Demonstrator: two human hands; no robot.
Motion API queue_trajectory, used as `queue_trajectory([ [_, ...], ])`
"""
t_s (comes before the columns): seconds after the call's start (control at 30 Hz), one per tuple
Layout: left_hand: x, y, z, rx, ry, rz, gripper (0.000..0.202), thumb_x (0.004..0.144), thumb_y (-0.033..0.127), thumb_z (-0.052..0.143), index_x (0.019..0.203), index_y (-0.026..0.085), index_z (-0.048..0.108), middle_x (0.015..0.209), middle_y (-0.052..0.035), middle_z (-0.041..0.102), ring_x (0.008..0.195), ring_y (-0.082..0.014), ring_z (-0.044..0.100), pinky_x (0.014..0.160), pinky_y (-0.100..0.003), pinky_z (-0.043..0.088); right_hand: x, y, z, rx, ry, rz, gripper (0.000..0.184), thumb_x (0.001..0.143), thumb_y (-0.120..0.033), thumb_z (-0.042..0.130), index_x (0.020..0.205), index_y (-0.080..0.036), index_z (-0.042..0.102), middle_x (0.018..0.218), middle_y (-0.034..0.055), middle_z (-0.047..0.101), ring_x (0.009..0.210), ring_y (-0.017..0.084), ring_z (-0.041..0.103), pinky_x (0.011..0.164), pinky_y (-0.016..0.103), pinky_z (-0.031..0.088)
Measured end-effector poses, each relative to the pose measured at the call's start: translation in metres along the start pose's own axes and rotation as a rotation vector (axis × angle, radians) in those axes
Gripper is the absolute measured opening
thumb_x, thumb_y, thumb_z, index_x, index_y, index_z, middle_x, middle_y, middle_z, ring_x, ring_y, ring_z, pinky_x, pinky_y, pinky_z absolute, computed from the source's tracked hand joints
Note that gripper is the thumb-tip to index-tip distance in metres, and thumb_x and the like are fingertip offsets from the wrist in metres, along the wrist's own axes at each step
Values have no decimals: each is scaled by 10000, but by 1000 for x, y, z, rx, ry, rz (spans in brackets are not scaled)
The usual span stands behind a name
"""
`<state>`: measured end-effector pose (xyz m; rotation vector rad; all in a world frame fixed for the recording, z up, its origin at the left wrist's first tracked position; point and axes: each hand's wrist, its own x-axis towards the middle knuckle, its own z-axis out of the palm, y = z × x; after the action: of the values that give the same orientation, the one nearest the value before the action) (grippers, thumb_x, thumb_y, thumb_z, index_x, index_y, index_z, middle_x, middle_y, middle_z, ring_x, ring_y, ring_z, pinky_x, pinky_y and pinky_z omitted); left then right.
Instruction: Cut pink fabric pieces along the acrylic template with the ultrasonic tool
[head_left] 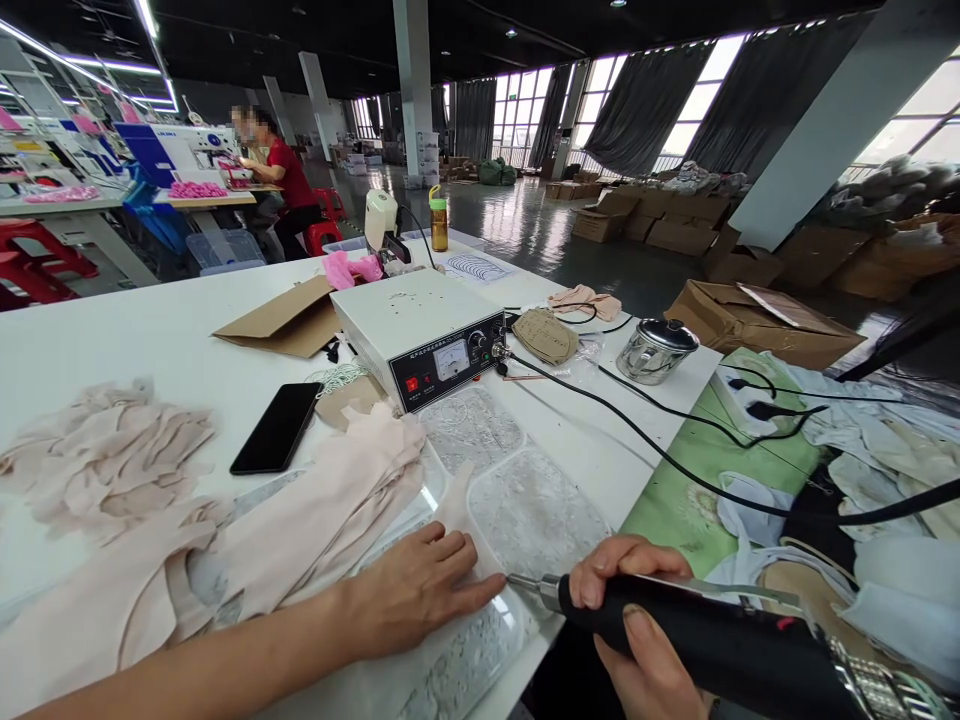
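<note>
My left hand (420, 585) lies palm down, fingers stretched out, pressing a thin pale pink fabric strip (457, 495) onto a clear plastic sheet (517, 505) with scuffed grey panels. In my right hand (645, 620) is a black handheld ultrasonic cutter (720, 640), fingers wrapped round its barrel. Its slim metal tip points left and ends close to my left index fingertip; whether they touch I cannot tell. Beside my left forearm lie long layered pieces of pale pink fabric (322, 510). Further left is a crumpled heap of the same fabric (112, 460).
A white control box (420, 310) with a dial stands behind the sheet, its black cable (637, 410) running right. Around it are a phone (276, 428), folded cardboard (277, 315), a lidded steel cup (656, 350) and a bottle (439, 222). A co-worker (281, 170) sits at a sewing machine.
</note>
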<state>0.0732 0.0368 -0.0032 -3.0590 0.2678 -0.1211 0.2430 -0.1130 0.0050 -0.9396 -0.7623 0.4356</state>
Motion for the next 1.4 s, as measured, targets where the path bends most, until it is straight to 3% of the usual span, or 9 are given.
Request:
queue_trajectory([
  [0.37, 1, 2, -3, -20, -36, -17, 514, 860, 85, 524, 1348, 120, 366, 940, -92, 577, 863, -241, 533, 724, -362, 386, 0, -2, 1, 25, -5, 8, 132, 857, -336, 595, 868, -236, 510, 777, -17, 473, 565, 105, 538, 518, 291, 515],
  [0.8, 1, 4, -1, -13, 13, -21, 410, 910, 96, 464, 1314, 113, 397, 913, -87, 565, 822, -226, 528, 683, -354, 384, 9, 11, 8, 103, -25, 2, 94, 858, -292, 573, 905, -228, 523, 806, -11, 489, 580, 98, 554, 540, 285, 520],
  [1.2, -1, 3, 3, 18, 16, -24, 427, 917, 128, 464, 1338, 126, 393, 947, -104, 563, 853, -240, 537, 701, -356, 405, 12, 15, 3, 48, -117, -3, 96, 877, -274, 573, 879, -232, 486, 817, -16, 509, 590, 100, 564, 557, 285, 514],
  [1.4, -4, 3, 6, 35, 24, -32, 474, 893, 119, 474, 1357, 133, 379, 971, -118, 561, 817, -230, 535, 707, -344, 414, 11, 17, 8, 61, -86, -16, 102, 881, -295, 563, 913, -232, 489, 827, -17, 495, 590, 94, 556, 550, 282, 508],
])
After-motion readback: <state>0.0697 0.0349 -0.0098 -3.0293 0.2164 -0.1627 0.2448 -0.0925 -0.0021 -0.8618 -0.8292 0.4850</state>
